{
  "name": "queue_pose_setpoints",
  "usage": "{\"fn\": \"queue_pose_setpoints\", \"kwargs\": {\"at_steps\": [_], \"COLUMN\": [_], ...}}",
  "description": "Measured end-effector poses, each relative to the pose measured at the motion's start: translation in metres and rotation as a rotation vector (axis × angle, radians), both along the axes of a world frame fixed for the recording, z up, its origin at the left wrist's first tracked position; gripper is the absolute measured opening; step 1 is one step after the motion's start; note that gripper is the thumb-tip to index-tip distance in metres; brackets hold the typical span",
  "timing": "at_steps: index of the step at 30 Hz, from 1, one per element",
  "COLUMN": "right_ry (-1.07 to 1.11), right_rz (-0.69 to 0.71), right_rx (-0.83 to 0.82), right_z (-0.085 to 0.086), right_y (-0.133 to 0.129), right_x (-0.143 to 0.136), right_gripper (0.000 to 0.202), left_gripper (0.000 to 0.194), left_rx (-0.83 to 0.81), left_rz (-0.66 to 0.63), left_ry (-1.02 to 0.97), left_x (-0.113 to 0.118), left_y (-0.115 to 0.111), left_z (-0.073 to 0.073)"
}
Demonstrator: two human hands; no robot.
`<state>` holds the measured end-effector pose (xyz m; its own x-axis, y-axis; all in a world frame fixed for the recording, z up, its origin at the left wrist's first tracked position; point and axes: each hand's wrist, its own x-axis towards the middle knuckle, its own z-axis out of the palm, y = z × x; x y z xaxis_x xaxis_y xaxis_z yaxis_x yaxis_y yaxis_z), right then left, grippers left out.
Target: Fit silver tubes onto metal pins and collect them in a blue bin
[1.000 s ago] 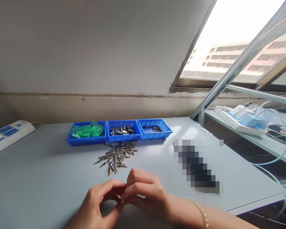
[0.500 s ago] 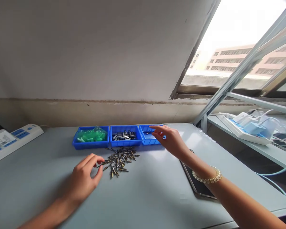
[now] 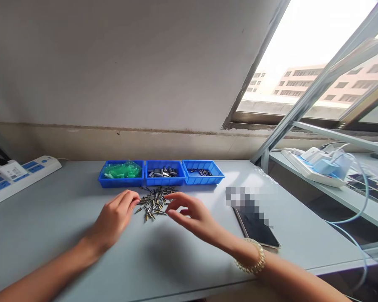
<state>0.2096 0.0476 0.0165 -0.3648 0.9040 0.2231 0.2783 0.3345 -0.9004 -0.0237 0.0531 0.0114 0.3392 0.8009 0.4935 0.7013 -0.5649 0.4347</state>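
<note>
Beside a bright window (image 3: 290, 46), a grey desk (image 3: 66, 214) bears a loose pile of metal pins (image 3: 154, 204) before three blue trays (image 3: 165, 181), the right hand's (image 3: 197, 212) grip spread at its right edge, the left hand's (image 3: 115, 214) pinched at its left, whether on a pin is unclear, where singling out outlying pins seems wisest.

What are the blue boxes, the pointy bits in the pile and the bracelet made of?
Blue boxes: probably plastic, smooth and slightly shiny, with moulded-looking walls.
Pointy bits: likely metal, with silvery and golden glints.
Bracelet: pale gold, glossy and bumpy; plastic, glass or metal, I can't tell.
</note>
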Motion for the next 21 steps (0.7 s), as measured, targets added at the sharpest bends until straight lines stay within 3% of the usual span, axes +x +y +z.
{"fn": "queue_pose_setpoints", "kwargs": {"at_steps": [2, 5, 11, 15, 21], "right_ry": [0.082, 0.21, 0.326, 0.311, 0.096], "right_rz": [0.06, 0.074, -0.059, -0.112, 0.052], "right_rx": [-0.062, -0.096, -0.035, 0.108, 0.557], "right_z": [-0.005, -0.012, -0.019, -0.021, -0.031], "right_y": [-0.005, -0.01, -0.019, -0.024, -0.027], "right_x": [-0.008, -0.013, -0.01, -0.014, -0.02], "right_gripper": [0.035, 0.025, 0.027, 0.02, 0.023], "left_gripper": [0.02, 0.019, 0.016, 0.015, 0.009], "left_rx": [-0.019, -0.06, -0.228, -0.456, -0.787], "left_rz": [-0.095, -0.175, -0.116, -0.091, -0.216], "left_ry": [-0.019, -0.074, -0.284, -0.426, -0.55], "left_x": [0.014, 0.033, 0.045, 0.047, 0.054], "left_y": [-0.011, -0.024, -0.031, -0.036, -0.046], "left_z": [0.006, 0.01, 0.004, 0.003, 0.002]}}
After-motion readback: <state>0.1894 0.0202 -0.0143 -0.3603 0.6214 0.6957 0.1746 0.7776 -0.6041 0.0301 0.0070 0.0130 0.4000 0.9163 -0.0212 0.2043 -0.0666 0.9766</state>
